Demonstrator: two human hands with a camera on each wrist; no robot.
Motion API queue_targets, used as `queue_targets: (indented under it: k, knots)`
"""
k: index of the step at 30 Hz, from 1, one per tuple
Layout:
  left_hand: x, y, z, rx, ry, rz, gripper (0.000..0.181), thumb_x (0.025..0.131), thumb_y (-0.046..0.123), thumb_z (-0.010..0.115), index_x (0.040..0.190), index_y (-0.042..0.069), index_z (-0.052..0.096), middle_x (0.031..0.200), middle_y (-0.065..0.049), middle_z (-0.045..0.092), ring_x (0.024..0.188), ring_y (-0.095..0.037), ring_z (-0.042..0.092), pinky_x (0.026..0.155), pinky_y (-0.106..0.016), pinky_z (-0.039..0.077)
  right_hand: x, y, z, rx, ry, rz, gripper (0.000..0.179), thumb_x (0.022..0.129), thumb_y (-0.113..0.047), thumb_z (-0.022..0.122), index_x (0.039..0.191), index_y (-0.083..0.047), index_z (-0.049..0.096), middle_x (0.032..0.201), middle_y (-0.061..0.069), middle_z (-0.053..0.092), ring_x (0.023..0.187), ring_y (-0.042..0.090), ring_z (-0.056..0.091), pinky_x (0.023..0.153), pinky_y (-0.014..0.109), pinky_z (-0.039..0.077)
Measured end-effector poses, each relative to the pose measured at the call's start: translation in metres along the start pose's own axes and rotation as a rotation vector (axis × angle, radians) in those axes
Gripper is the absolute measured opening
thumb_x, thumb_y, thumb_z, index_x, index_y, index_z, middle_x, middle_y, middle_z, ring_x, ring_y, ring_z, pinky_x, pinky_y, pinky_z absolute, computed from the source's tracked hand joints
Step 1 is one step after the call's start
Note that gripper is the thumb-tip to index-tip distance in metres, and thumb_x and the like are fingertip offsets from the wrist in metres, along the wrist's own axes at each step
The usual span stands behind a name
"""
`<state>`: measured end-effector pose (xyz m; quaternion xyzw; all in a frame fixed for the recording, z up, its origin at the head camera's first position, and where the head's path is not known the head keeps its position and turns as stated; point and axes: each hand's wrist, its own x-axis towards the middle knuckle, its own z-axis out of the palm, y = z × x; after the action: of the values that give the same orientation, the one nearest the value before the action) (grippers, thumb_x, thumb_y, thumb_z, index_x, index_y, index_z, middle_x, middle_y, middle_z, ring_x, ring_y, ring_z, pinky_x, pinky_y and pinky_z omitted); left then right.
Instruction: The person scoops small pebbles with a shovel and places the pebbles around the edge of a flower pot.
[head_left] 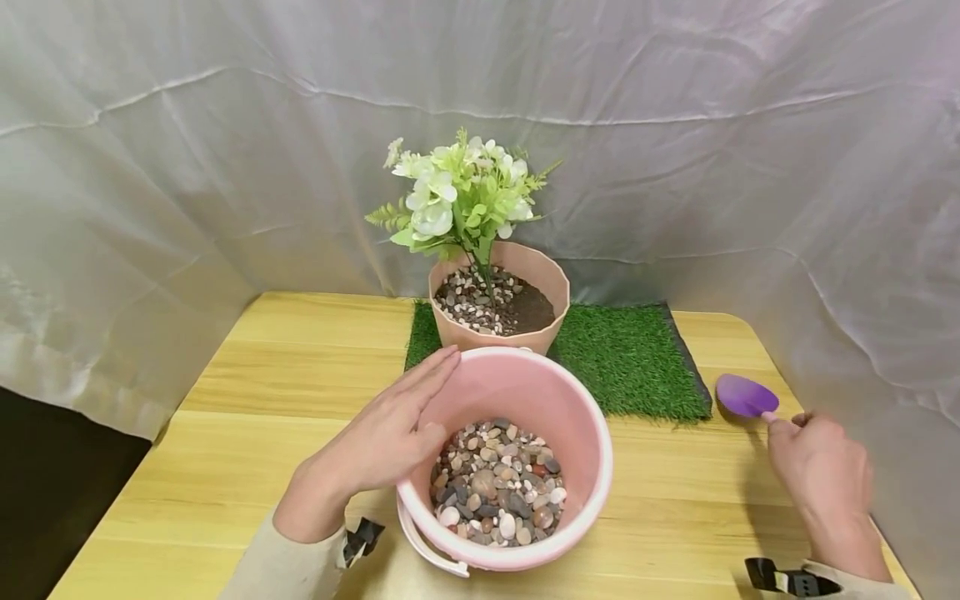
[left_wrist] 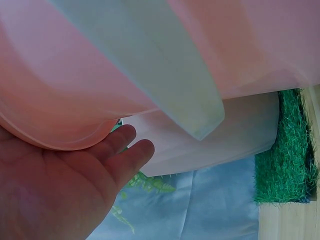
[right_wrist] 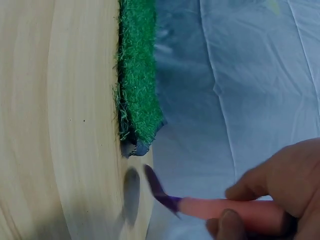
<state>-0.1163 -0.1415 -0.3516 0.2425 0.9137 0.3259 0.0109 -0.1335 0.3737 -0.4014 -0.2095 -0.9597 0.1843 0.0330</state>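
A pink bucket (head_left: pixel 517 375) with pebbles (head_left: pixel 498 483) in its bottom stands at the table's front middle. My left hand (head_left: pixel 382 433) rests on the bucket's left rim with its fingers straight; in the left wrist view the palm (left_wrist: pixel 55 190) lies against the rim. Over at the right, my right hand (head_left: pixel 821 467) grips a small trowel by its pink handle (right_wrist: pixel 225 210). The trowel's purple blade (head_left: pixel 746 396) hangs just above the table, with its shadow beneath. Behind the bucket is a flower pot (head_left: pixel 498 340), holding dark soil, pebbles and a white-flowered plant (head_left: pixel 472 196).
The pot stands on a green turf mat (head_left: pixel 630 358) on the wooden table (head_left: pixel 285 375). The bucket's white handle (head_left: pixel 427 542) hangs down at its left front. Grey cloth (head_left: pixel 300 183) encloses the back and sides.
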Motion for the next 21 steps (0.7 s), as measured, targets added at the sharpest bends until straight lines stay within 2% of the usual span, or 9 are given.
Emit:
queue_targets:
  k: [3,6,9,13,21]
  knots:
    - [0.0,0.0,0.0,-0.006,-0.002,0.002,0.081,0.096,0.019,0.057,0.168,0.013,0.024,0.178,0.001,0.015,0.163,-0.023,0.016,0.132,-0.051,0.02,-0.002,-0.005,0.0,0.062,0.077,0.018,0.055,0.106,-0.037,0.038,0.126,0.009,0.058,0.117,0.043,0.064,0.094,0.065,0.059,0.068,0.058,0.044]
    - [0.0,0.0,0.0,-0.005,0.001,0.009,0.081,0.095,0.019,0.058,0.168,0.012,0.024,0.178,-0.001,0.015,0.163,-0.024,0.017,0.131,-0.052,0.02,-0.003,-0.012,-0.001,0.103,0.111,0.04,0.054,0.104,-0.036,0.037,0.129,0.007,0.058,0.118,0.042,0.064,0.094,0.064,0.059,0.068,0.057,0.042]
    - [0.001,0.0,0.0,-0.003,-0.006,-0.002,0.08,0.096,0.02,0.057,0.168,0.013,0.024,0.178,0.001,0.015,0.163,-0.022,0.016,0.132,-0.05,0.019,-0.003,-0.019,-0.002,0.111,0.109,0.045,0.056,0.105,-0.039,0.037,0.132,0.006,0.058,0.12,0.041,0.064,0.095,0.062,0.059,0.067,0.055,0.041]
    - [0.001,-0.001,0.0,-0.003,-0.014,-0.013,0.08,0.097,0.02,0.056,0.169,0.015,0.023,0.178,0.003,0.014,0.163,-0.019,0.015,0.132,-0.048,0.019,-0.004,-0.027,-0.001,0.129,0.112,0.031,0.056,0.105,-0.04,0.038,0.129,0.007,0.06,0.111,0.038,0.067,0.09,0.058,0.06,0.064,0.052,0.041]
    - [0.001,-0.001,0.0,-0.008,-0.014,-0.018,0.08,0.097,0.02,0.056,0.169,0.015,0.023,0.178,0.003,0.014,0.163,-0.019,0.016,0.132,-0.048,0.019,-0.01,-0.042,0.005,0.182,0.129,-0.038,0.053,0.104,-0.038,0.045,0.127,0.006,0.065,0.108,0.033,0.071,0.09,0.051,0.062,0.065,0.048,0.043]
